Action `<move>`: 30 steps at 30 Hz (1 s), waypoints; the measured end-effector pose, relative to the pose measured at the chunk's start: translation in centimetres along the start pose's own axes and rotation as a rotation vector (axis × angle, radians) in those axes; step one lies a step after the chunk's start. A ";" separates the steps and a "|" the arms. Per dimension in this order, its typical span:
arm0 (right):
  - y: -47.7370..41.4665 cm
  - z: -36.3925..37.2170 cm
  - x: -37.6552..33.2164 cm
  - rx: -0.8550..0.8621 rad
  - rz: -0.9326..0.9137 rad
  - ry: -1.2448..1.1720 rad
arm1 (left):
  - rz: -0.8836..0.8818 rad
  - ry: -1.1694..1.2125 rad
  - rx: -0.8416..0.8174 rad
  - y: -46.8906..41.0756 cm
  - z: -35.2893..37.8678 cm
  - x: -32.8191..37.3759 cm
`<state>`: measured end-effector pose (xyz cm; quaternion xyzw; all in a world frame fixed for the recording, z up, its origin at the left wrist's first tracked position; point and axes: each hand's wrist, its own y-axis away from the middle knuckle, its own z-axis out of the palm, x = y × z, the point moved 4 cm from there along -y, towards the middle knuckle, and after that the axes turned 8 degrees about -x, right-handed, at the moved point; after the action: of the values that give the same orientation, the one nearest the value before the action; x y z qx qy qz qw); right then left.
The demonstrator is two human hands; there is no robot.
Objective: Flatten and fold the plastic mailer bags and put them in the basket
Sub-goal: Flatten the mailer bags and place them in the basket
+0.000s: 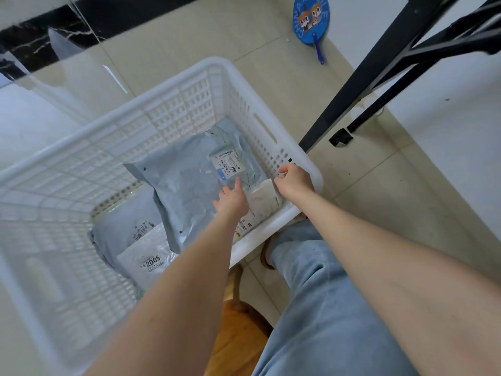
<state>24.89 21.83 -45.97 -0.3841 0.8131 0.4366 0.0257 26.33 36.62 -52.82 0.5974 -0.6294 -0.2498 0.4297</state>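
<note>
Four bags lay inside the white basket [176,109], so we judged the task well along. Our left hand [231,198] was spread flat, fingers straight, on the top grey mailer [184,185] near the basket's right corner. It looked to be pressing the air out so the plastic would lie low on the pile. Our right hand [294,180] was curled against the inside of the basket's right wall, over a white mailer [261,199] tucked into that corner. We could not tell whether it pinched the bag's edge, gripped the wall or held nothing. It may have been steadying the basket against the push.

The top mailer carried a shipping label [226,165] with barcodes, its print too small to read. Toward the basket's near left side sat another grey mailer [127,223] with a barcode sticker. Overlapping it was a pale bag [146,256] marked "2005" in bold digits. Beyond the basket's far right corner, a blue fan [311,17] on the floor read "CHINA MOBILE" round its rim.
</note>
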 end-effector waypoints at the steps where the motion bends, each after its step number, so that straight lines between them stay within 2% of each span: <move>1: 0.3 -0.2 -0.1 0.001 0.000 -0.001 | -0.004 0.013 0.002 0.3 -0.3 0.1; 8: 4.4 -2.6 -2.3 0.043 -0.040 -0.008 | -0.012 0.031 0.108 5.0 -4.7 1.2; 17: 13.7 -8.4 -8.3 0.167 -0.230 -0.003 | 0.149 -0.010 0.396 14.5 -12.0 4.0; 21: 18.2 -11.3 -10.6 0.166 -0.314 -0.074 | 0.173 -0.002 0.534 20.2 -15.4 5.7; 30: 29.7 -18.8 -12.4 0.039 -0.617 -0.430 | 0.355 0.012 0.923 35.2 -22.8 13.4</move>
<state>19.88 25.20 -9.23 -0.5101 0.6435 0.4632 0.3335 27.67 33.87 -8.84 0.6103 -0.7640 0.1354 0.1598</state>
